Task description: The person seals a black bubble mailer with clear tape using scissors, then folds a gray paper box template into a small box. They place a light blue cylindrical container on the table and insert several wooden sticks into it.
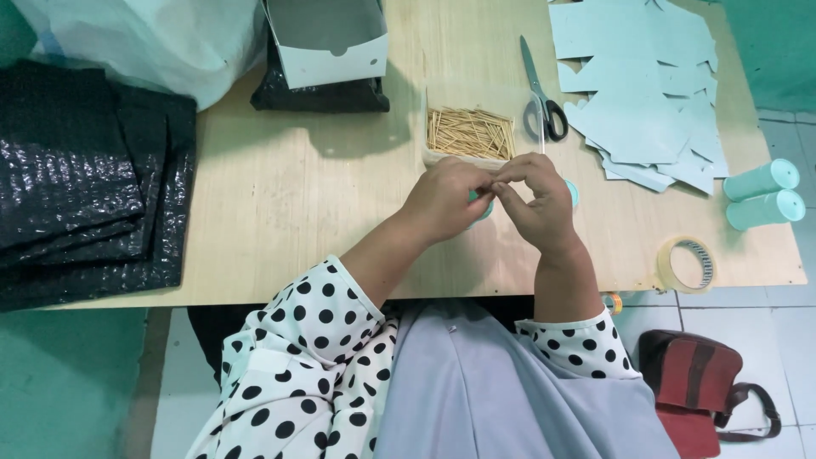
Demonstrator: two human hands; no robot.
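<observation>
- Toothpicks (470, 133) lie heaped in a shallow clear tray on the wooden table (297, 204), just beyond my hands; I judge them feather-light, stiff along the grain but easy to snap, and smooth enough to slide out of a loose pinch.
- My left hand (442, 200) curls around a small mint-green tube (482, 204), of which only a sliver shows between my fingers; it looks like light, hard plastic, round and apt to roll, so a wrap around its body seems the safest hold.
- My right hand (540, 197) meets the left, fingertips pressed together over the tube's mouth, pinching something thin; I cannot tell exactly what or how many, since my knuckles hide it.
- Sticks like these are best taken as a small bundle near the middle, tips aligned, with gentle pressure.
- Two more mint-green tubes (762, 194) lie on their sides at the table's right edge, well apart from my hands.
- Scissors (541, 93) rest beside the tray, pale blue card cut-outs (646, 93) spread beyond them, and a tape roll (685, 264) sits near the front corner.
</observation>
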